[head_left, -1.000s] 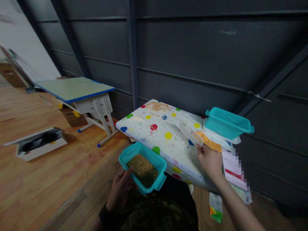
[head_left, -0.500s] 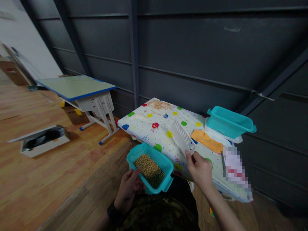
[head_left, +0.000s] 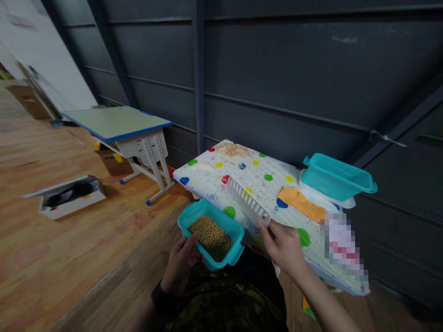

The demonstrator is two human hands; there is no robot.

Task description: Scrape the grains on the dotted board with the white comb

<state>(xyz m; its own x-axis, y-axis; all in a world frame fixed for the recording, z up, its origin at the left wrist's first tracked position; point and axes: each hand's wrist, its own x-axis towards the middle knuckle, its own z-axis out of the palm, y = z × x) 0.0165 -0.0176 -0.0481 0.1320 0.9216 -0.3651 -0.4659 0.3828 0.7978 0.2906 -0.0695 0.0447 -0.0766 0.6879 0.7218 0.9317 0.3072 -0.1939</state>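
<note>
My left hand [head_left: 180, 263] grips the near left rim of a teal plastic tub [head_left: 235, 227], its thumb over the edge and the other fingers mostly hidden beneath. Round, tan dried beans [head_left: 210, 233], which look like soybeans, lie inside, with a greener patch at the near end. In my right hand [head_left: 284, 242] is a white slotted plastic tray [head_left: 247, 203], pinched by its near end and tilted above the table's front edge, just right of the tub. Its slots show the tablecloth [head_left: 204, 183] through them.
A second teal tub [head_left: 335, 177] stands on a white lid at the table's right, near an orange cloth [head_left: 301, 203]. Scattered grains [head_left: 232, 150] lie at the back left corner. A desk [head_left: 121, 122] and an open white box [head_left: 72, 196] are to the left; a dark wall rises behind.
My right hand has brought the slotted tray left toward the tub and turned it onto its edge. The tub has shifted slightly left with my left hand, and the view has turned a little.
</note>
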